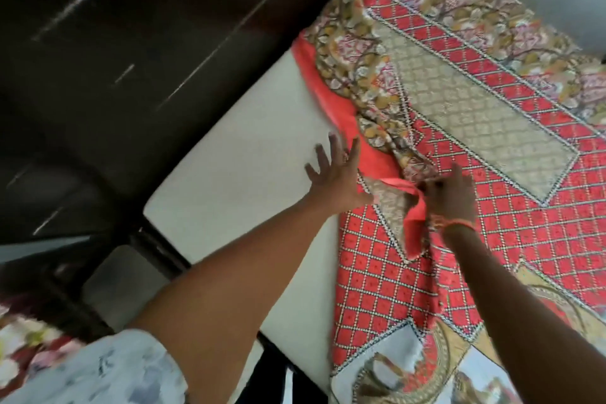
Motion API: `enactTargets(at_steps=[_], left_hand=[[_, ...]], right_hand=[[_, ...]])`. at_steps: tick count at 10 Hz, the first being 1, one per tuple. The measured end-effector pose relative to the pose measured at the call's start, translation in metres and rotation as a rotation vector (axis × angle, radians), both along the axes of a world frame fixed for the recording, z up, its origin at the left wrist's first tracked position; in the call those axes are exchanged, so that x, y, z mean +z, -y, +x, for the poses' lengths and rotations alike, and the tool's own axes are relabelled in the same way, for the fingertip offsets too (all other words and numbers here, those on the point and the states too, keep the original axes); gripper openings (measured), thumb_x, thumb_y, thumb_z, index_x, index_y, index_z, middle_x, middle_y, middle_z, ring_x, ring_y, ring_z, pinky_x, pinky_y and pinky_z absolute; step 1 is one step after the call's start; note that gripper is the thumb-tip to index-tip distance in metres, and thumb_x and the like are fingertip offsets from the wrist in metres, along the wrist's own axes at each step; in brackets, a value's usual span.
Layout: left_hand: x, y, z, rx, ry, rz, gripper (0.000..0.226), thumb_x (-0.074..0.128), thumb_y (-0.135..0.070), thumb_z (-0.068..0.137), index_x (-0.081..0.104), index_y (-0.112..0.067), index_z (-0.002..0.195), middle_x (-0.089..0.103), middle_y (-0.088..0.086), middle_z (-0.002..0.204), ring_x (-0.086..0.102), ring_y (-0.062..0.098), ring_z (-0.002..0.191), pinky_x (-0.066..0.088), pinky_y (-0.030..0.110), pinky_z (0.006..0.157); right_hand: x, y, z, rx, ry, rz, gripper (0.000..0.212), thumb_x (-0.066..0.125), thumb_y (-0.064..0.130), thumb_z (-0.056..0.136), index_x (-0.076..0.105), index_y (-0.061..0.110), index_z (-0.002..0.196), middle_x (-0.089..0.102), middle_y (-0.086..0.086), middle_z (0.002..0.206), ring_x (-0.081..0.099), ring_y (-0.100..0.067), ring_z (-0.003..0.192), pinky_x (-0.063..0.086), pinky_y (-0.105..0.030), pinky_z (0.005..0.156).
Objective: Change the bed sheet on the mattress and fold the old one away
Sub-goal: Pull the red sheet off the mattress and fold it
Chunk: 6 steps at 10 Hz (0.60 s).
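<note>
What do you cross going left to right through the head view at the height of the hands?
Dark wooden furniture → bare white mattress → left hand, fingers spread → folded-back orange edge of the sheet → right hand gripping it → red patterned sheet.

I see the mattress (236,154) running from the lower middle of the view up to the right, with the bed frame (157,239) along its left edge and a cabinet (98,26) behind that. The bed sheet (492,207) lies over the right part of the mattress, and the left part is uncovered. The sheet's left edge is bunched and folded back on itself. My left hand (334,180) rests flat on the mattress just beside that folded edge. My right hand (451,197) is on the sheet, to the right of the left one, at the bunched fold.
</note>
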<state>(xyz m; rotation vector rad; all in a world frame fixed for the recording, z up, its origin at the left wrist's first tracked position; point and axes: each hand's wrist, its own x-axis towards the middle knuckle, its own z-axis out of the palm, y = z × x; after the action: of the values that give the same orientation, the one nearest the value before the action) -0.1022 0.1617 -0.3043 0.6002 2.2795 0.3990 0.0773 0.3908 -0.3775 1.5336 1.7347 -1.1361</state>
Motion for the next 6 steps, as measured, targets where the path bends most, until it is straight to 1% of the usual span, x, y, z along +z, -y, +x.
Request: enactTargets(at_steps=[1, 2, 3, 4, 5, 6], left_hand=[[-0.007, -0.019, -0.041, -0.097, -0.107, -0.078, 0.136, 0.078, -0.062, 0.069, -0.022, -0.026, 0.154, -0.031, 0.02, 0.158, -0.02, 0.052, 0.143, 0.007, 0.079, 0.106], [-0.015, -0.023, -0.114, -0.156, -0.141, -0.303, 0.163, 0.085, -0.072, 0.045, -0.034, -0.028, 0.147, -0.04, 0.017, 0.153, -0.033, 0.052, 0.138, -0.004, 0.084, 0.099], [-0.025, -0.025, -0.142, -0.175, -0.088, -0.391, 0.175, 0.084, -0.077, 0.032, -0.044, -0.027, 0.141, -0.047, 0.018, 0.148, -0.041, 0.053, 0.131, -0.008, 0.086, 0.094], [-0.047, -0.031, -0.151, -0.211, -0.055, -0.397, 0.183, 0.082, -0.08, 0.022, -0.051, -0.024, 0.133, -0.055, 0.02, 0.139, -0.049, 0.056, 0.122, -0.013, 0.087, 0.087], [-0.053, -0.028, -0.15, -0.212, -0.032, -0.362, 0.183, 0.08, -0.082, 0.02, -0.054, -0.024, 0.13, -0.061, 0.02, 0.133, -0.055, 0.054, 0.115, -0.019, 0.086, 0.084], [-0.069, -0.025, -0.155, -0.236, -0.059, -0.327, 0.181, 0.078, -0.085, 0.021, -0.058, -0.023, 0.124, -0.066, 0.019, 0.125, -0.059, 0.052, 0.111, -0.021, 0.085, 0.083]], right_hand=[[0.09, 0.069, -0.08, 0.295, -0.127, 0.139, 0.024, 0.041, 0.015, 0.099, 0.054, 0.01, 0.079, 0.058, -0.024, 0.099, 0.05, -0.013, 0.077, 0.046, -0.008, 0.059], [0.075, 0.082, -0.18, 0.661, -0.216, 0.455, 0.097, -0.006, 0.055, 0.071, 0.044, -0.002, 0.132, 0.035, -0.037, 0.137, 0.041, -0.04, 0.126, 0.035, -0.051, 0.109], [0.031, 0.06, -0.211, 0.87, -0.219, 0.575, 0.097, -0.002, 0.061, 0.073, 0.028, 0.004, 0.145, 0.023, -0.031, 0.149, 0.028, -0.047, 0.137, 0.018, -0.061, 0.115], [0.01, 0.043, -0.268, 0.797, -0.34, 0.744, 0.085, 0.027, 0.066, 0.09, 0.006, 0.015, 0.153, 0.001, -0.024, 0.159, 0.002, -0.042, 0.147, -0.001, -0.061, 0.115], [0.018, 0.046, -0.325, 0.746, -0.386, 0.843, 0.087, 0.026, 0.07, 0.09, 0.008, 0.013, 0.153, 0.005, -0.022, 0.159, 0.006, -0.04, 0.147, 0.005, -0.065, 0.114], [0.026, 0.025, -0.409, 0.614, -0.309, 0.912, 0.086, 0.032, 0.073, 0.088, 0.033, 0.008, 0.142, 0.038, -0.021, 0.143, 0.043, -0.036, 0.128, 0.036, -0.057, 0.1]])
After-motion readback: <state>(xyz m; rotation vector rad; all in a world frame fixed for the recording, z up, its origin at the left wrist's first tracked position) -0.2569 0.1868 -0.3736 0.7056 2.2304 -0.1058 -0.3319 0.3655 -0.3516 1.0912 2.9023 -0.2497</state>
